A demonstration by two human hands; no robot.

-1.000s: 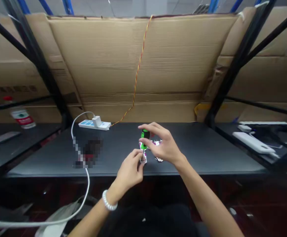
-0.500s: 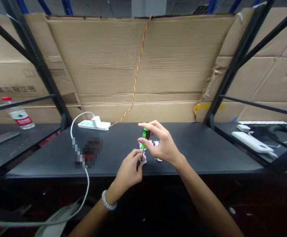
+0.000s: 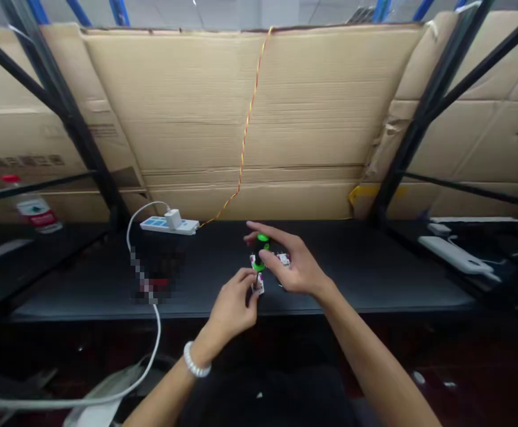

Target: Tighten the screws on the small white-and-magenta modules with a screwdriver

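Standing nearly upright, the screwdriver (image 3: 257, 259) is held by its black and green handle between the thumb and fingers of the right hand (image 3: 296, 265), the forefinger being stretched out past the top. Directly below this grip, at the lower end of the shaft, is the small white part (image 3: 260, 288), pinched at its left side by the fingertips of the left hand (image 3: 234, 302). What is met by the tip cannot be made out. More pieces (image 3: 284, 259), white and purple, are partly covered by the right hand. A pale band (image 3: 196, 360) is worn on the left wrist. Farther back on the black desk (image 3: 352, 273), an adapter (image 3: 174, 219) is plugged into a power strip (image 3: 152, 224), from which a twisted wire (image 3: 242, 151) is led up the cardboard (image 3: 321, 118). Beyond the left upright, a bottle (image 3: 40, 213) is seen.
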